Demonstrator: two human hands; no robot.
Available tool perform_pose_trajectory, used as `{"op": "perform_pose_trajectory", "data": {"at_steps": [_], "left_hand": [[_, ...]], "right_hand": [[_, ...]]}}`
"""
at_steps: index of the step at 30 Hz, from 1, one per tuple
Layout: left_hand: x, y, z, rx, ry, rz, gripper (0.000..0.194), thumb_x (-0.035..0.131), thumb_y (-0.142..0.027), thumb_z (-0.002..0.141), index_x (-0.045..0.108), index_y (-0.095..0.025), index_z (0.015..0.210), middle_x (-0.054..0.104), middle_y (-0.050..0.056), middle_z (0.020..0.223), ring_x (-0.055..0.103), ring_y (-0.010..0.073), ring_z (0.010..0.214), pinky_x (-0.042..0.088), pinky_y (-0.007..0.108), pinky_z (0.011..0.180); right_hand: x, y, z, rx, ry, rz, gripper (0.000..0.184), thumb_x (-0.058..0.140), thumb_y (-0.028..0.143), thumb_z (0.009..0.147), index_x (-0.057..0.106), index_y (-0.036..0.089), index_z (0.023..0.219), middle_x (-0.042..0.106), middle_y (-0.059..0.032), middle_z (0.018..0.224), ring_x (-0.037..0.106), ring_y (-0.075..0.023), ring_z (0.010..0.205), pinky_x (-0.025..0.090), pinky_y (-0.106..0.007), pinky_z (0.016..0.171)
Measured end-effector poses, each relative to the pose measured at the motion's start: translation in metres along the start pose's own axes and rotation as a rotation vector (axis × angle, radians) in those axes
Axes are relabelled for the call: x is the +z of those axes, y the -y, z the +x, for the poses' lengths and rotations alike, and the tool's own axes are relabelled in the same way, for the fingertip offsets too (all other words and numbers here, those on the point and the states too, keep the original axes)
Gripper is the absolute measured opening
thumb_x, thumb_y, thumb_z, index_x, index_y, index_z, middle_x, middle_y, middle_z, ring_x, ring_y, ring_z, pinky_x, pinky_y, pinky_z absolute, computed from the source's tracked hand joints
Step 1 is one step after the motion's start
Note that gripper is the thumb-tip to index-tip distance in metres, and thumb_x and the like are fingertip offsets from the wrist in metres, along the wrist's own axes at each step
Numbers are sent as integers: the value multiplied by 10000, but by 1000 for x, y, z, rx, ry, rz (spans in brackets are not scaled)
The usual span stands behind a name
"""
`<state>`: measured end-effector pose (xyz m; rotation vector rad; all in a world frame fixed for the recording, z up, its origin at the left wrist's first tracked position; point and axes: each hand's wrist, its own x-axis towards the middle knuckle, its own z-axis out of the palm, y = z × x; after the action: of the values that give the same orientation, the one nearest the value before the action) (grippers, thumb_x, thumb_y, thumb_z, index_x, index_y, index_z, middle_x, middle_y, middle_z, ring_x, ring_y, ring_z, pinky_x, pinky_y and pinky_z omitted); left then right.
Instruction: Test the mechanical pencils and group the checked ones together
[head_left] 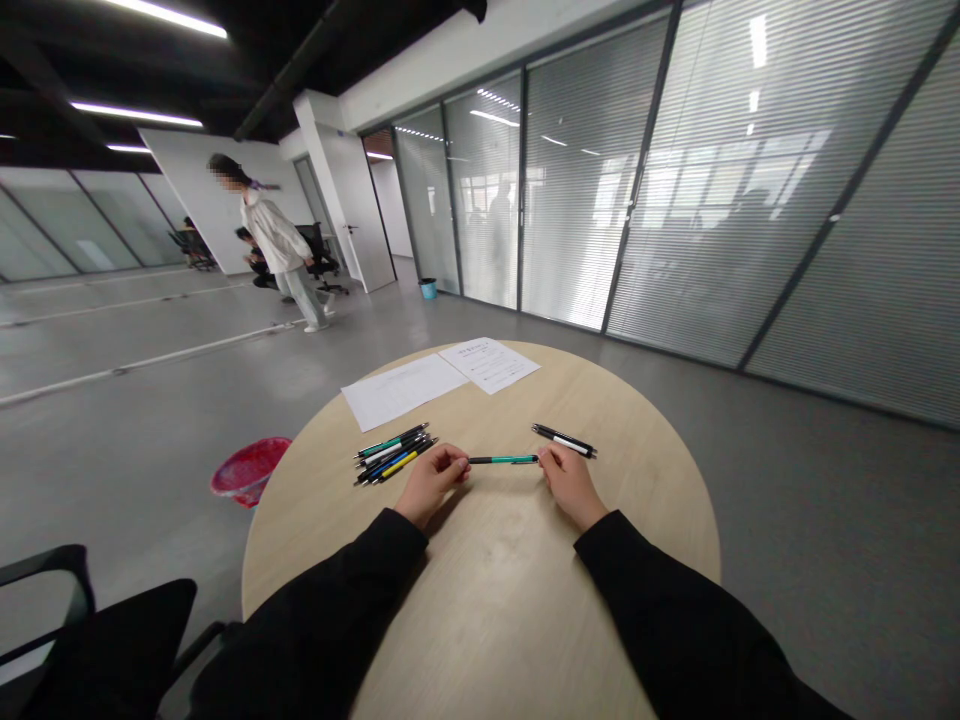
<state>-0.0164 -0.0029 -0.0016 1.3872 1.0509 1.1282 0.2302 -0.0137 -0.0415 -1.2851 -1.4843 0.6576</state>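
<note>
Stretched level between both hands is a black and green pen [504, 460], held just above the table. My left hand [436, 478] pinches its black end, and the fingers of my right hand [566, 480] are closed on the opposite, green end. Beside my left hand lies a bunch of several pens [390, 456] with green, white, blue and yellow barrels. Just beyond my right hand rests a black and white pen [564, 440], partly hidden by that hand; whether another pen lies against it I cannot tell.
On the round wooden table [525, 600], two sheets of paper [405, 388] lie toward the far edge. A red basket [251, 470] stands on the floor at left, near a black chair [112, 640]. A person [277, 235] walks in the background by an open door [356, 210].
</note>
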Motion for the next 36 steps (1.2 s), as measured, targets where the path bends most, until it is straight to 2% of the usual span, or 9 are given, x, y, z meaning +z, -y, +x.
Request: {"op": "perform_pose_trajectory", "data": {"at_steps": [11,17,21,31,36], "left_hand": [[-1,3,2,16,1,-18,293,758,-407,713,613,-155,752,622,2,637,557,124,595,432,247,594],[-2,3,2,1,-8,-19,307,761,-419,708,614,-155,766,622,3,646,560,126,599,436,248,592],[-3,5,3,-8,-32,-30,295,761,-403,707,616,-156,778,619,0,650,561,123,602,442,247,595],[0,2,1,-36,-58,-63,302,779,-386,678,627,-146,780,610,-9,639,545,107,582,426,229,575],[-2,4,3,-41,-53,-113,303,791,-373,676,630,-143,789,609,-8,651,541,100,591,417,218,567]], "right_hand": [[0,0,0,-45,-15,-64,356,443,391,934,522,208,639,494,24,551,462,-153,559,321,-267,561],[-2,7,-2,-53,69,-92,357,438,317,927,489,207,592,507,18,544,487,-152,569,318,-262,573],[-2,13,-5,-50,128,-83,376,441,327,932,483,206,578,514,16,538,487,-148,563,321,-259,569],[0,14,-6,-109,204,-152,273,528,333,889,579,179,668,551,14,619,486,-128,595,323,-240,576],[0,17,-9,-76,231,-125,254,522,337,901,609,174,726,571,13,621,497,-120,574,330,-229,560]]}}
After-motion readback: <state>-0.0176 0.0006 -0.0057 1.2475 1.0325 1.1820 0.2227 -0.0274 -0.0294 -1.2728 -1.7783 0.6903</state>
